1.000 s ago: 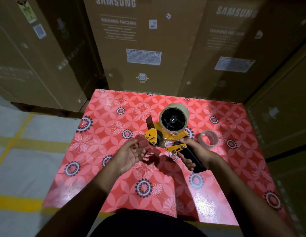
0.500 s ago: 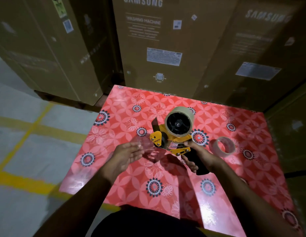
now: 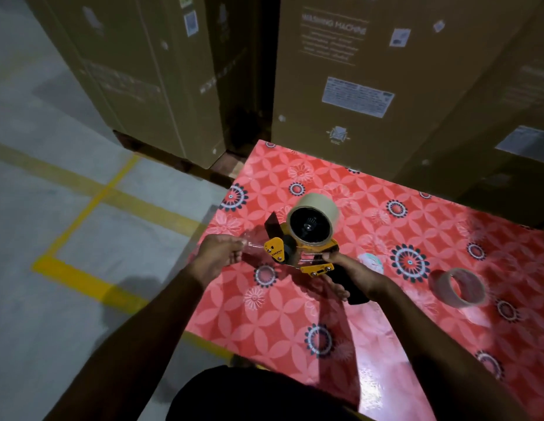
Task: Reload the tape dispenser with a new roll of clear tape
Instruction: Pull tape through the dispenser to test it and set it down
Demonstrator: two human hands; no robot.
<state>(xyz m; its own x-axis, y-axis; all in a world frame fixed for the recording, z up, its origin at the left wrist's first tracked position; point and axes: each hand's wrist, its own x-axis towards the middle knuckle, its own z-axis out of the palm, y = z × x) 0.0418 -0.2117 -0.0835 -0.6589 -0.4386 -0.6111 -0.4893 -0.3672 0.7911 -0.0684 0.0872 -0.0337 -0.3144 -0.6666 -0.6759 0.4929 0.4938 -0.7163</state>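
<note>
A yellow and black tape dispenser (image 3: 295,250) is held above the red flowered table (image 3: 371,323). A roll of clear tape (image 3: 317,214) sits on its black hub. My right hand (image 3: 352,271) grips the black handle. My left hand (image 3: 220,253) is just left of the dispenser's front, fingers pinched on a strip of clear tape (image 3: 254,246) that stretches from the dispenser's yellow front plate to my fingers. An almost bare tape core (image 3: 457,287) lies on the table to the right.
Tall brown cardboard boxes (image 3: 355,71) stand against the table's far edge and to the left. Grey floor with yellow lines (image 3: 91,205) lies left of the table. A pale scrap (image 3: 371,261) rests on the table beside my right hand.
My left hand has closed on the tape end and drawn it leftward from the dispenser. My head has turned left, so the table and dispenser sit further right in view.
</note>
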